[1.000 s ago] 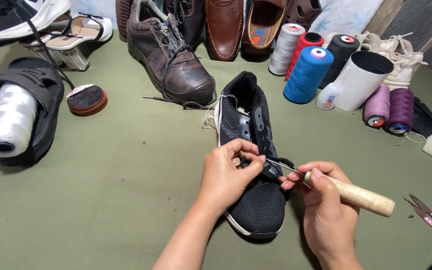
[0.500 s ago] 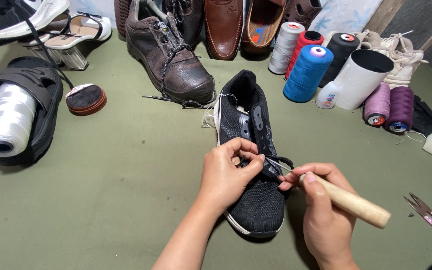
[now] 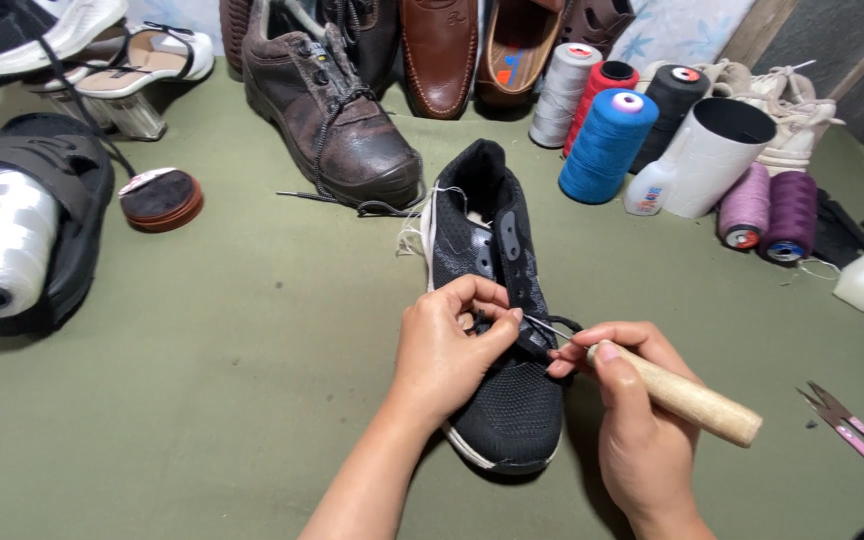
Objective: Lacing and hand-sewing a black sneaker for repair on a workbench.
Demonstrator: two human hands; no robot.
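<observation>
Hands: your left hand (image 3: 447,345) pinches the black sneaker (image 3: 497,330) at its tongue, centre frame; your right hand (image 3: 632,420) grips the wooden-handled awl (image 3: 687,400), tip at the upper.
Progress: stitching looks under way; loose threads at the collar remain.
Worktop (image 3: 252,400): thread spools (image 3: 607,145) upper right.

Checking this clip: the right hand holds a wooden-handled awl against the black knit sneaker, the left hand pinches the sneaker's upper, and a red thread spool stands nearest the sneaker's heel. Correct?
Not quite. The spool nearest the black knit sneaker is the blue thread spool, not a red one; the head view shows it. The right hand does hold the wooden-handled awl, and the left hand pinches the upper.
</observation>
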